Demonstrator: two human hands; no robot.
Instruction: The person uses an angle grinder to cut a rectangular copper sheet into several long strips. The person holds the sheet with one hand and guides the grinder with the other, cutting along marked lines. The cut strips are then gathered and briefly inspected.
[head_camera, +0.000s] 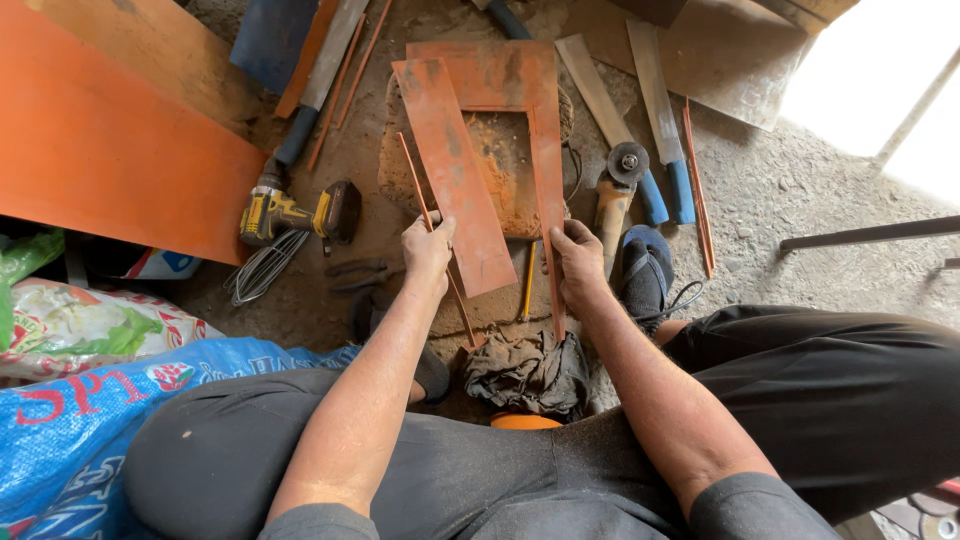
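Two hands hold orange metal pieces above a dirt floor.

The left hand (428, 248) is closed on a thin orange rod (436, 240), beside a flat orange strip (455, 175). The right hand (578, 262) grips the leg of an orange L-shaped sheet (540, 130). A yellow drill (295, 215) lies to the left, an angle grinder (618, 185) to the right, and a dark rag (527, 372) lies between the knees.

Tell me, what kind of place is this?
Probably a small metal workshop, with work done on the ground. Orange metal strips lie on a dirt floor, beside a yellow cordless drill and an angle grinder.
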